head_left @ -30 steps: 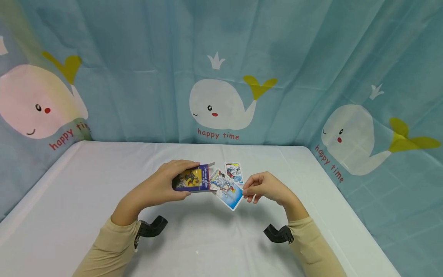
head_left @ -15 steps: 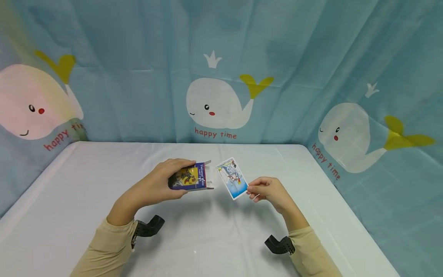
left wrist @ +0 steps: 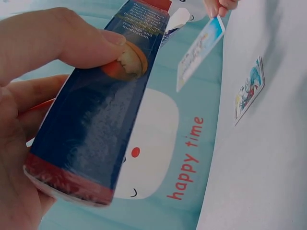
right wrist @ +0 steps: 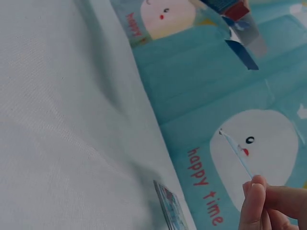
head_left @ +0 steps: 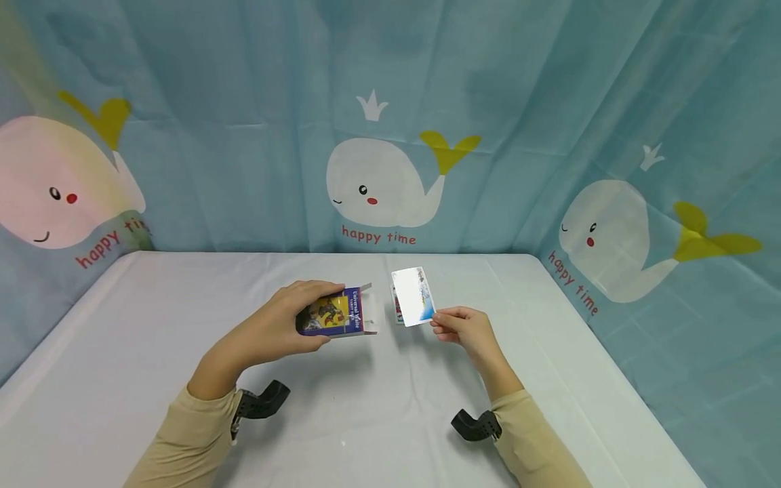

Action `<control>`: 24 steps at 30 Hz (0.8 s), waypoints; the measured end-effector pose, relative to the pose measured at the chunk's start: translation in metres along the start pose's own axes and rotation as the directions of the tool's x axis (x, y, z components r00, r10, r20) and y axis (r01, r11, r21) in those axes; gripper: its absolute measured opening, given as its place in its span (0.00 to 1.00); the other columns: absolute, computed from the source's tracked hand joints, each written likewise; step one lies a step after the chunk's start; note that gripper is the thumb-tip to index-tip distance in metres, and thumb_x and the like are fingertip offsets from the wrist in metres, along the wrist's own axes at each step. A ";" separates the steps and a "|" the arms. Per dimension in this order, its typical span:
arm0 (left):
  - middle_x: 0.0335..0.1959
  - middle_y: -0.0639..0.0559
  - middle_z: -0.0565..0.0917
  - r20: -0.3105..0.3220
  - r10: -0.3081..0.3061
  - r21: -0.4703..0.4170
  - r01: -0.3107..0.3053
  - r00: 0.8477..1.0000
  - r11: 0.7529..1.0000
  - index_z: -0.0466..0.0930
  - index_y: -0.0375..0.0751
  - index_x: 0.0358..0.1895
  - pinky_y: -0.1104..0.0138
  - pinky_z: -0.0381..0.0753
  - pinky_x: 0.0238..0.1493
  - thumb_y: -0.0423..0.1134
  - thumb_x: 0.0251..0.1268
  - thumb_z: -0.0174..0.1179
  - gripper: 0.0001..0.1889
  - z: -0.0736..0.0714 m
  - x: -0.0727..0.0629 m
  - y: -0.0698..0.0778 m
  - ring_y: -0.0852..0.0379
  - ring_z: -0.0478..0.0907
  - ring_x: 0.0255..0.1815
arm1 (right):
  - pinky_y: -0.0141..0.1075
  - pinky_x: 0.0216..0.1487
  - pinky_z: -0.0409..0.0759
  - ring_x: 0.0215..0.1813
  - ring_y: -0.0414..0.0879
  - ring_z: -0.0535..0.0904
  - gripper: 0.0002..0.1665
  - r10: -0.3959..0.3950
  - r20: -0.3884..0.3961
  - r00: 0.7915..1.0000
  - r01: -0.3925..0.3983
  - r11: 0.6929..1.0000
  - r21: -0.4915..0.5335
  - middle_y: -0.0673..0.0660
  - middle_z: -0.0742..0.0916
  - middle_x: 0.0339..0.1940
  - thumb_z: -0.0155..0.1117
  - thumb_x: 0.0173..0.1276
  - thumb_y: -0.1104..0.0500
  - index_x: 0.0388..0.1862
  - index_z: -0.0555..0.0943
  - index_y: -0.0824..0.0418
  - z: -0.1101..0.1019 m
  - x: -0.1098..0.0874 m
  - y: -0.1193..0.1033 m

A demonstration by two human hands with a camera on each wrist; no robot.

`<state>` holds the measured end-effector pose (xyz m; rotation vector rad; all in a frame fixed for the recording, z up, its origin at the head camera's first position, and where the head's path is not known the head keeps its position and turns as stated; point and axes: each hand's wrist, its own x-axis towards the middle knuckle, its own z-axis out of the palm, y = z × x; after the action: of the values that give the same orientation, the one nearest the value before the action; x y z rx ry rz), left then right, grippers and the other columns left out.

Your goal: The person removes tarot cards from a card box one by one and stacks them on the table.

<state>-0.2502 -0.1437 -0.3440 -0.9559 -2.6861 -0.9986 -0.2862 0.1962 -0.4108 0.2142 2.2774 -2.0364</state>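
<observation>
My left hand (head_left: 291,318) grips a blue and yellow tarot card box (head_left: 332,313) across its sides, the thumb on one narrow side in the left wrist view. The box's flaps stand open at its right end. My right hand (head_left: 466,331) pinches a single tarot card (head_left: 412,297) by its lower right corner; glare whitens much of its face. Edge-on, the card (right wrist: 237,152) looks like a thin strip in the right wrist view. Beneath it, a small stack of tarot cards (left wrist: 250,88) lies on the white table, mostly hidden by the held card in the head view.
A white cloth covers the table (head_left: 366,434). Behind it and along the sides hangs a blue curtain (head_left: 244,190) printed with whales and "happy time". Black camera mounts (head_left: 264,400) project from both wrists.
My right hand has drawn the card away from the box's open end, then swung it up and over the stack on the table. My left hand stays nearly in place with the box.
</observation>
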 end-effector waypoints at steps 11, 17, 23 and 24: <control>0.67 0.45 0.75 -0.001 0.004 -0.005 -0.004 1.000 1.000 0.70 0.47 0.70 0.44 0.66 0.62 0.35 0.52 0.72 0.38 -0.002 -0.001 0.001 0.44 0.71 0.65 | 0.28 0.32 0.83 0.26 0.37 0.84 0.13 0.006 -0.066 0.998 0.000 0.996 0.087 0.52 0.89 0.25 0.65 0.66 0.68 0.46 0.82 0.78 0.010 0.015 0.006; 0.67 0.46 0.76 -0.004 0.006 -0.006 -0.006 1.000 1.000 0.71 0.48 0.70 0.44 0.65 0.63 0.36 0.51 0.72 0.38 -0.001 -0.001 0.001 0.45 0.71 0.65 | 0.28 0.30 0.83 0.25 0.37 0.84 0.12 0.035 -0.084 0.996 -0.024 0.992 0.127 0.52 0.89 0.24 0.63 0.67 0.69 0.46 0.82 0.78 0.014 0.024 0.011; 0.68 0.47 0.75 0.003 0.013 -0.008 -0.013 1.000 1.000 0.70 0.47 0.71 0.44 0.66 0.62 0.37 0.52 0.72 0.38 0.001 -0.001 -0.001 0.47 0.71 0.65 | 0.28 0.31 0.83 0.26 0.37 0.83 0.14 0.082 -0.101 0.992 -0.071 0.991 0.111 0.51 0.88 0.24 0.64 0.67 0.68 0.48 0.82 0.76 0.020 0.031 0.016; 0.68 0.47 0.75 0.003 0.015 -0.008 -0.015 1.000 1.000 0.70 0.47 0.71 0.45 0.66 0.62 0.37 0.52 0.72 0.38 0.001 -0.001 -0.001 0.47 0.71 0.65 | 0.28 0.31 0.83 0.26 0.37 0.83 0.14 0.088 -0.105 0.991 -0.077 0.991 0.105 0.51 0.88 0.24 0.64 0.67 0.68 0.48 0.82 0.76 0.021 0.032 0.016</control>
<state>-0.2498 -0.1441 -0.3453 -0.9785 -2.6750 -1.0060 -0.3161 0.1789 -0.4341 0.4293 2.1863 -2.1498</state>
